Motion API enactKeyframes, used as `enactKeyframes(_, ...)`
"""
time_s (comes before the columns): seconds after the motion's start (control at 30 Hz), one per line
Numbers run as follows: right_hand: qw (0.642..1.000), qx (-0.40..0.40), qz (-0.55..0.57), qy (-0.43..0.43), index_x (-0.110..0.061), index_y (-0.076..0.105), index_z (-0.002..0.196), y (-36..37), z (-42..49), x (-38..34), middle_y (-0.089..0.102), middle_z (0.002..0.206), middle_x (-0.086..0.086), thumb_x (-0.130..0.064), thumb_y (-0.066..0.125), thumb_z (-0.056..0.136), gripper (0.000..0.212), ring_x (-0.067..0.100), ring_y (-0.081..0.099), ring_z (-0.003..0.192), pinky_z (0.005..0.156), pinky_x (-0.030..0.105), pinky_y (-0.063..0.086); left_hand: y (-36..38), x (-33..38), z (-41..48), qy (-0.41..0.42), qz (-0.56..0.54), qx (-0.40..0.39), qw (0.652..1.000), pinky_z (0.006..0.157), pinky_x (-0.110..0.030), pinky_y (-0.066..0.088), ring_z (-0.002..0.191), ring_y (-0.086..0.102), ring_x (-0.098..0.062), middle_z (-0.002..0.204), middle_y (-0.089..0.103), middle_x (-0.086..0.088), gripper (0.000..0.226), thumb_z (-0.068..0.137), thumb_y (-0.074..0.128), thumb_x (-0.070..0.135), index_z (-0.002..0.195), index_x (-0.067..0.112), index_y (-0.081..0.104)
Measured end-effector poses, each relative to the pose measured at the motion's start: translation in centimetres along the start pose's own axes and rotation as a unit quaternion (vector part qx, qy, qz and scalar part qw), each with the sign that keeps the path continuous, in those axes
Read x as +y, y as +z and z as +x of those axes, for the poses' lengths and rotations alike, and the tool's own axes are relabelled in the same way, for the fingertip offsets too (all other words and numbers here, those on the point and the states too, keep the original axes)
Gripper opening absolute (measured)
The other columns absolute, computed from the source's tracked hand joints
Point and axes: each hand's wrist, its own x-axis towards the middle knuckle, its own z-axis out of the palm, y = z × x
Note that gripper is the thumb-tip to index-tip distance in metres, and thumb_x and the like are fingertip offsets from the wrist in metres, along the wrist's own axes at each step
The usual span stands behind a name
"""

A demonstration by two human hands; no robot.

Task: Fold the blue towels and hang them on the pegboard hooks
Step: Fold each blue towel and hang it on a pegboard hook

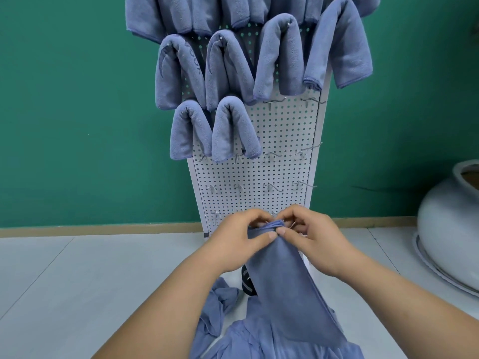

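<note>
A folded blue towel (287, 286) hangs down from both my hands in front of the white pegboard (259, 174). My left hand (241, 237) pinches its top edge from the left, and my right hand (308, 237) pinches the same edge from the right, thumbs nearly touching. Several folded blue towels (228, 71) hang over hooks on the upper rows of the board. Bare metal hooks (272, 103) stick out of the lower rows. A loose heap of blue towels (233, 332) lies on the floor below my arms.
The pegboard stands against a green wall (77, 112) with a wooden skirting strip along the pale floor (77, 281). A large white rounded pot (451, 229) sits on a ring base at the right.
</note>
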Motion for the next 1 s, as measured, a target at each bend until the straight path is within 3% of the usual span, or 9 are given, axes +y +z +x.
enactKeyframes(0.13,0.996,0.002,0.08,0.049,-0.023,0.066,0.106,-0.2,0.1,-0.4,0.07,0.086,-0.002,-0.015,0.072,0.098,0.013,0.014,0.063,0.074,0.073,0.029,0.053,0.0,0.8,0.0,0.04,0.022,0.009,0.999,0.086,-0.033,0.055,0.093,0.067,-0.003,0.097,0.073,0.019,0.009,0.098,0.071,0.037,0.107,0.035,0.071)
enactKeyframes(0.2,0.985,-0.048,0.132,0.097,-0.022,0.06,0.117,-0.6,0.1,-0.6,0.069,0.09,0.007,-0.017,0.067,0.102,0.017,0.016,0.063,0.08,0.074,0.035,0.055,0.1,0.9,-0.1,0.069,0.062,0.021,0.995,0.086,-0.034,0.054,0.095,0.065,-0.002,0.098,0.071,0.021,0.009,0.101,0.065,0.041,0.109,0.038,0.068)
enactKeyframes(0.27,0.974,-0.112,0.152,0.128,-0.027,0.057,0.128,-1.0,-0.1,-0.7,0.073,0.104,0.011,-0.016,0.063,0.104,0.027,0.013,0.065,0.09,0.079,0.031,0.056,0.3,1.1,-0.1,0.102,0.095,0.042,0.989,0.088,-0.037,0.053,0.099,0.064,-0.004,0.105,0.069,0.021,0.013,0.104,0.058,0.043,0.114,0.038,0.066)
enactKeyframes(0.4,0.979,-0.176,0.036,0.101,-0.033,0.059,0.13,-1.0,-0.3,0.4,0.074,0.12,-0.009,-0.031,0.07,0.094,0.037,0.009,0.069,0.113,0.099,0.035,0.056,0.5,2.1,0.1,0.168,0.149,0.076,0.972,0.092,-0.043,0.051,0.105,0.063,-0.011,0.111,0.068,0.017,0.019,0.107,0.049,0.043,0.117,0.037,0.063)
enactKeyframes(0.57,0.946,-0.265,-0.14,0.123,-0.034,0.064,0.116,-1.3,-0.4,2.2,0.074,0.113,-0.016,-0.057,0.063,0.097,0.029,0.01,0.07,0.104,0.097,0.039,0.056,-0.5,2.2,0.1,0.19,0.156,0.143,0.959,0.095,-0.043,0.046,0.105,0.059,-0.012,0.111,0.066,0.02,0.015,0.107,0.052,0.034,0.117,0.035,0.063)
enactKeyframes(0.7,0.909,-0.31,-0.224,0.168,-0.029,0.066,0.114,-2.7,-0.9,4.3,0.073,0.11,-0.013,-0.059,0.063,0.096,0.035,0.013,0.069,0.099,0.094,0.038,0.056,-1.9,1.4,-0.1,0.104,0.0,0.214,0.971,0.093,-0.018,0.045,0.103,0.062,-0.001,0.106,0.068,0.028,0.021,0.106,0.059,0.022,0.111,0.041,0.066)
enactKeyframes(0.77,0.89,-0.307,-0.279,0.187,-0.023,0.064,0.098,-3.5,-1.0,5.2,0.068,0.092,-0.009,-0.058,0.065,0.095,0.035,0.016,0.061,0.08,0.079,0.035,0.053,-2.7,0.5,-0.2,0.053,-0.042,0.237,0.969,0.087,-0.009,0.043,0.101,0.064,0.003,0.104,0.07,0.027,0.015,0.106,0.061,0.022,0.11,0.034,0.068)
enactKeyframes(0.83,0.884,-0.286,-0.312,0.197,-0.019,0.059,0.084,-4.2,-1.0,5.8,0.058,0.078,-0.004,-0.054,0.067,0.094,0.038,0.018,0.048,0.068,0.065,0.035,0.04,-3.2,-0.7,-0.1,0.011,-0.049,0.253,0.966,0.084,-0.007,0.043,0.099,0.064,0.004,0.102,0.071,0.024,0.012,0.105,0.062,0.023,0.11,0.032,0.069)
enactKeyframes(1.0,0.908,-0.146,-0.35,0.178,-0.02,0.059,0.068,-5.8,-0.4,4.9,0.051,0.062,-0.004,-0.047,0.076,0.091,0.039,0.017,0.041,0.059,0.054,0.033,0.029,-3.5,-3.5,0.3,-0.1,-0.011,0.275,0.956,0.076,-0.017,0.044,0.085,0.062,0.0,0.092,0.069,0.014,0.007,0.104,0.063,0.025,0.104,0.031,0.067)
